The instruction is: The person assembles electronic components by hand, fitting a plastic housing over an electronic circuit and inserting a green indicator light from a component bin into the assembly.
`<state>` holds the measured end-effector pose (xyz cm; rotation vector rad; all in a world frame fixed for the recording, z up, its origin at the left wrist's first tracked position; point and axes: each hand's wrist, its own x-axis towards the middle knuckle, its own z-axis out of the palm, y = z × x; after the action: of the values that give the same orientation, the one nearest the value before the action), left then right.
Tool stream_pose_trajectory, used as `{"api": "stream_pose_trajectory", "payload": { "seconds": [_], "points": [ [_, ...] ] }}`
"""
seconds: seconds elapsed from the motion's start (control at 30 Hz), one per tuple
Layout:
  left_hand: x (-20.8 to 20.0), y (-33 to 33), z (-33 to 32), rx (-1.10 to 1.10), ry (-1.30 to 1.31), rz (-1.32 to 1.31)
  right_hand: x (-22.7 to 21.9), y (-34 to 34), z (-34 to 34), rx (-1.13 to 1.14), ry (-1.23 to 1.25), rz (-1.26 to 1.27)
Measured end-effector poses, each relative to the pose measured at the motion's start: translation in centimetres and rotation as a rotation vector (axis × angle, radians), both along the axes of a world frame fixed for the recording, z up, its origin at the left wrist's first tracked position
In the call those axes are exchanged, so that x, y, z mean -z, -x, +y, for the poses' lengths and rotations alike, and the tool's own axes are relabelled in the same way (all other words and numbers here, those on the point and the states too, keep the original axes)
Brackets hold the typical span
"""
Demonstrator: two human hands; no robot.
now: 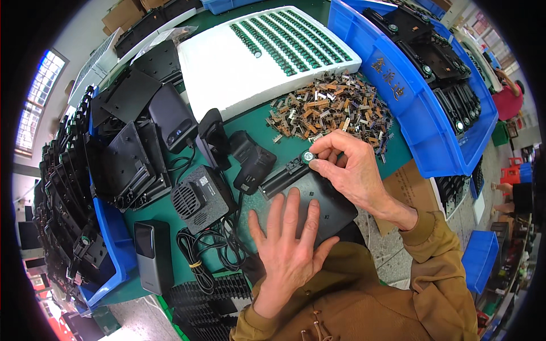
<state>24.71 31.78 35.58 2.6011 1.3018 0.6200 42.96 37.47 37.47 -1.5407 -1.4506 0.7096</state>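
A flat black plastic housing (327,199) lies before me at the table's near edge, with a raised slotted strip along its far side. My left hand (291,244) rests on it, palm down, fingers stretched and apart. At the far right end of the strip, my right hand (354,173) pinches a small round green part with a silvery top (307,156) between thumb and forefinger. The part's underside is hidden, so whether it is seated in the housing does not show.
Beyond lies a heap of small metal-and-brown components (330,108). A white foam tray (207,71) holds rows of green round parts. Blue bins (418,139) with black housings flank me. Left are a speaker-like box (203,196), a coiled cable (196,267) and a power bank (153,256).
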Motion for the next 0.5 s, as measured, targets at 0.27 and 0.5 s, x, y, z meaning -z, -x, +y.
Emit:
{"api": "stream_pose_trajectory", "payload": {
  "seconds": [0.27, 0.5],
  "points": [
    [0.02, 0.04, 0.03, -0.003, -0.007, -0.004, -0.37, -0.29, -0.14, -0.081, 0.030, 0.008],
    [0.08, -0.10, 0.05, -0.003, -0.018, 0.003, 0.25, -0.13, 0.15, -0.058, 0.026, 0.058]
  ]
}}
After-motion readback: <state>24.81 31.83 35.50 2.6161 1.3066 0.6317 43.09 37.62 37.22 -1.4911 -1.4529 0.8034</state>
